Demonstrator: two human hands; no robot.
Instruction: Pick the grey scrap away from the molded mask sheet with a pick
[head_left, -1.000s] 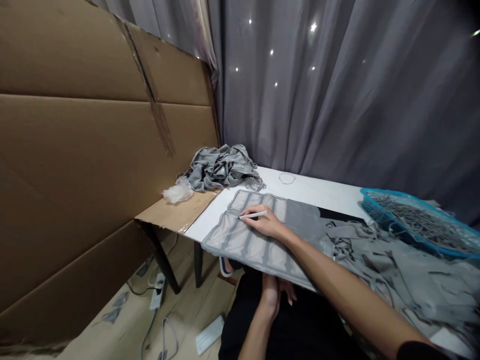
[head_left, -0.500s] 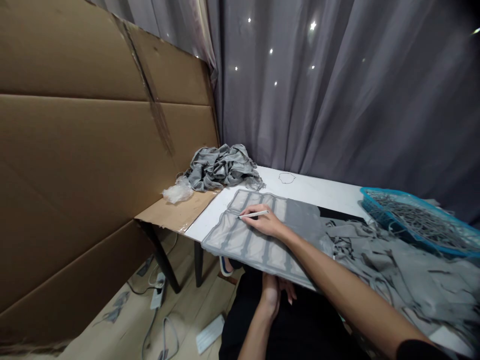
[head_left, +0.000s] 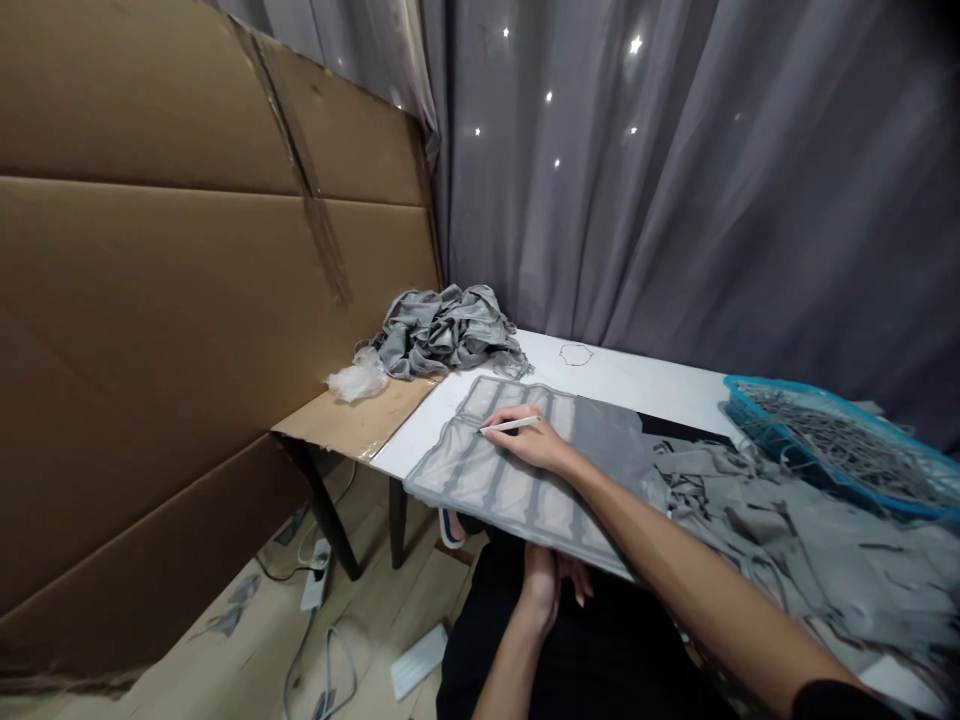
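My right hand [head_left: 527, 438] is closed around a slim white pen [head_left: 517, 423], its dark tip down on a flat sheet. That sheet is a template [head_left: 457, 470] with pale, wavy-edged panels between grey strips, and it lies over grey fabric [head_left: 611, 430]. The wrist rests on the template. My left hand [head_left: 551, 580] is below the table's front edge, over my dark-clothed lap. Its fingers hang loosely apart with nothing seen in them, and the table edge hides part of the hand.
Crumpled grey cloth [head_left: 450, 330] and clear plastic [head_left: 358, 378] lie at the back left, beside a tall cardboard wall [head_left: 187, 320]. Grey scraps [head_left: 810, 530] and a blue basket [head_left: 757, 420] of grey strips fill the right. A power strip [head_left: 316, 575] sits on the floor.
The camera view has shifted slightly. The pen has moved very little, staying near the same spot on the template; my left hand looks unchanged.
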